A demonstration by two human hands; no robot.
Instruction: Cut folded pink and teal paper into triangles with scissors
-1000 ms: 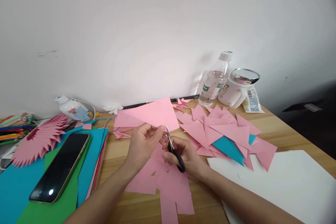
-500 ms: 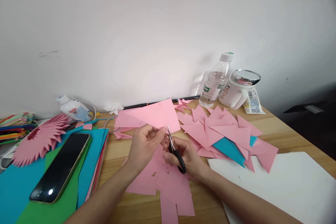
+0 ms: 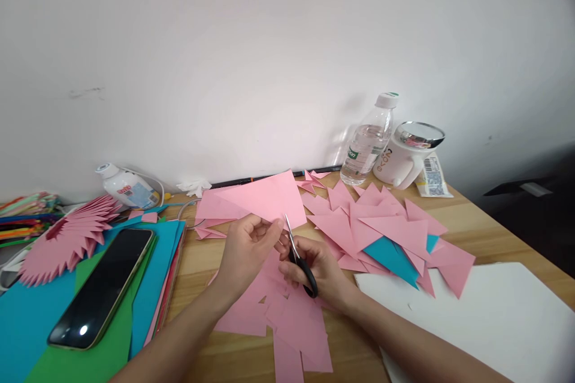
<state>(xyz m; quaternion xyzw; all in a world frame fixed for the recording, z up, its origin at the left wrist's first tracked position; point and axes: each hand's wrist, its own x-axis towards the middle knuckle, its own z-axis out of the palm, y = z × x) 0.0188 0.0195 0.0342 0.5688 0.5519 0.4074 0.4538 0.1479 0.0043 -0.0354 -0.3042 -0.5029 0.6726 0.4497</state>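
Pinched at its lower edge, a pink paper sheet (image 3: 269, 194) is held by my left hand (image 3: 251, 254), whose fingers are closed. My right hand (image 3: 317, 266) is wrapped around the black handles of a pair of scissors (image 3: 304, 269). The slim metal blades point up and slightly left, and their tip lies against the lower right part of the sheet. Beneath both hands, several pink paper pieces (image 3: 296, 329) overlap on the wooden table (image 3: 354, 350). My fingers partly hide the sheet's lower edge.
A heap of pink and blue paper triangles (image 3: 354, 221) lies right, near a white board (image 3: 476, 317). A water bottle (image 3: 366, 146) and mug (image 3: 404, 158) stand by the wall. Left are a phone (image 3: 103, 287), coloured paper (image 3: 27, 323), a folded pink piece (image 3: 72, 239) and a white bottle (image 3: 128, 185).
Both hands, the scissors and the sheet stay almost in the same place. The whole view has shifted very slightly.
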